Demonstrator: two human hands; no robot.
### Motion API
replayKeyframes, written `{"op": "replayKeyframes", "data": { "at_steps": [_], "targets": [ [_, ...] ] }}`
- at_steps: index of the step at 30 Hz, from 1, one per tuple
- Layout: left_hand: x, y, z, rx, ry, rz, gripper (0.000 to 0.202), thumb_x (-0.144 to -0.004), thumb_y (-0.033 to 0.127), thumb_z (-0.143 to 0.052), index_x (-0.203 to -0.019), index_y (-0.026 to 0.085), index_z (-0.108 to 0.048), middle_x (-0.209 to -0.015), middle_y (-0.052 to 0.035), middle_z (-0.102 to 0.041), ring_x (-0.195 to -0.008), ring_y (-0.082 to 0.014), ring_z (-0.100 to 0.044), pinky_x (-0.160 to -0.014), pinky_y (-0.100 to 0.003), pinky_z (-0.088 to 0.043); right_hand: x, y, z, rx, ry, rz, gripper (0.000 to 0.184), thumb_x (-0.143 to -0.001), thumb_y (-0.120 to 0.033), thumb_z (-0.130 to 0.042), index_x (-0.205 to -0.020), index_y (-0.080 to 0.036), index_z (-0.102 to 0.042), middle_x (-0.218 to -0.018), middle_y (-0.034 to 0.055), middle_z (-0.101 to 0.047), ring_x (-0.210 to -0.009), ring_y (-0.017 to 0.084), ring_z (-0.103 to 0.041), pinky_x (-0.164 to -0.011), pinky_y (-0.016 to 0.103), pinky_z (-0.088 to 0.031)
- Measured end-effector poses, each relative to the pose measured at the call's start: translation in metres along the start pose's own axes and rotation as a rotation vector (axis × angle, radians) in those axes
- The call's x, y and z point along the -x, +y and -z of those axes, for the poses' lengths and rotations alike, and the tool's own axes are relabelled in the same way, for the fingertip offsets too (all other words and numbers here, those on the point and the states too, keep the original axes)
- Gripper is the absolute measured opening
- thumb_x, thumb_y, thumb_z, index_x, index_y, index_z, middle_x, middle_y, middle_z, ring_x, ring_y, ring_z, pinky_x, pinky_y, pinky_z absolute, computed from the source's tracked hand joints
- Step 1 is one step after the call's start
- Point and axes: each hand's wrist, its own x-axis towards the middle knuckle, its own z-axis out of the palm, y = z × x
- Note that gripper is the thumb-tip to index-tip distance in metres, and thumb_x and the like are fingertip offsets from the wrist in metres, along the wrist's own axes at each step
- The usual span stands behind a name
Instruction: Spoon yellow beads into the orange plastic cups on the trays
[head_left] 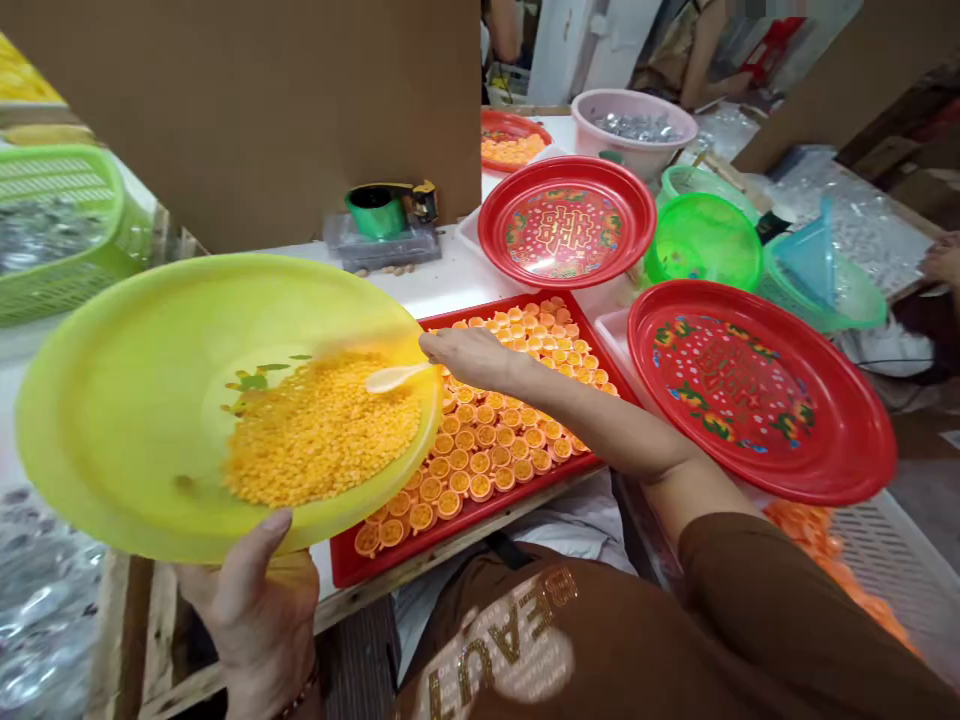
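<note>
Plate: you hold a wide, round yellow-green plastic plate (pixel 150 400) tilted toward you, left of the tray and overlapping its near left corner.
Left hand: your left hand (pixel 251 610) is clamped on the plate's near rim, thumb on top, the fingers hidden beneath.
Grains: a heap of small yellow grains (pixel 322 430) lies in the plate's lower right part.
Right hand: your right hand (pixel 469 355) is pinched shut on a small cream plastic spoon (pixel 394 377), whose bowl points at the heap's upper edge.
Tray: a rectangular red plastic tray (pixel 352 570) sits on the white table under your right forearm, packed with rows of small round orange cups (pixel 517 420).
Surroundings: two round red patterned plates (pixel 757 390) lie right of and behind the tray, with a translucent green bowl (pixel 701 240) beyond them.
</note>
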Motion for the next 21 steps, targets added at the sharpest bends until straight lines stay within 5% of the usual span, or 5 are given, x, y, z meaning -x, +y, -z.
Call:
{"op": "replayKeyframes", "data": {
  "at_steps": [5, 10, 15, 21],
  "targets": [
    [-0.015, 0.008, 0.007, 0.023, 0.124, -0.135, 0.098, -0.058, 0.017, -0.073, -0.149, 0.040, -0.046, -0.148, 0.0042, -0.059, -0.152, -0.0316, -0.042, -0.135, -0.060, -0.012, -0.023, -0.025, 0.017, -0.097, 0.079, 0.074, 0.029, -0.097, -0.006, -0.048, -0.113, -0.020, -0.067, -0.100, 0.0081, -0.073, -0.078, 0.019, -0.055, -0.068, 0.032, -0.034],
    [-0.021, -0.003, 0.014, 0.014, 0.167, -0.204, 0.090, -0.058, 0.016, -0.080, -0.142, 0.032, -0.053, -0.155, 0.0022, -0.053, -0.153, -0.0308, -0.040, -0.135, -0.057, -0.014, -0.029, -0.047, 0.028, -0.077, 0.205, 0.036, 0.031, -0.098, -0.007, -0.044, -0.114, -0.018, -0.068, -0.110, 0.0105, -0.067, -0.086, 0.021, -0.058, -0.073, 0.033, -0.036],
    [-0.005, -0.011, 0.009, 0.089, 0.148, -0.036, 0.079, -0.065, 0.016, -0.079, -0.140, 0.030, -0.058, -0.147, -0.0029, -0.061, -0.146, -0.0305, -0.050, -0.130, -0.056, -0.030, -0.041, -0.058, 0.002, -0.320, 0.220, 0.226, 0.015, -0.102, -0.018, -0.049, -0.093, -0.017, -0.061, -0.098, 0.0071, -0.067, -0.090, 0.018, -0.058, -0.080, 0.030, -0.040],
    [0.017, -0.019, -0.004, 0.089, 0.175, 0.076, 0.081, -0.066, 0.023, -0.083, -0.143, 0.026, -0.057, -0.150, -0.0071, -0.059, -0.145, -0.0334, -0.050, -0.128, -0.055, -0.035, -0.025, -0.031, -0.038, -0.402, 0.277, 0.159, 0.021, -0.103, -0.026, -0.052, -0.084, -0.020, -0.053, -0.091, 0.0089, -0.068, -0.088, 0.021, -0.062, -0.082, 0.035, -0.044]
  ]
}}
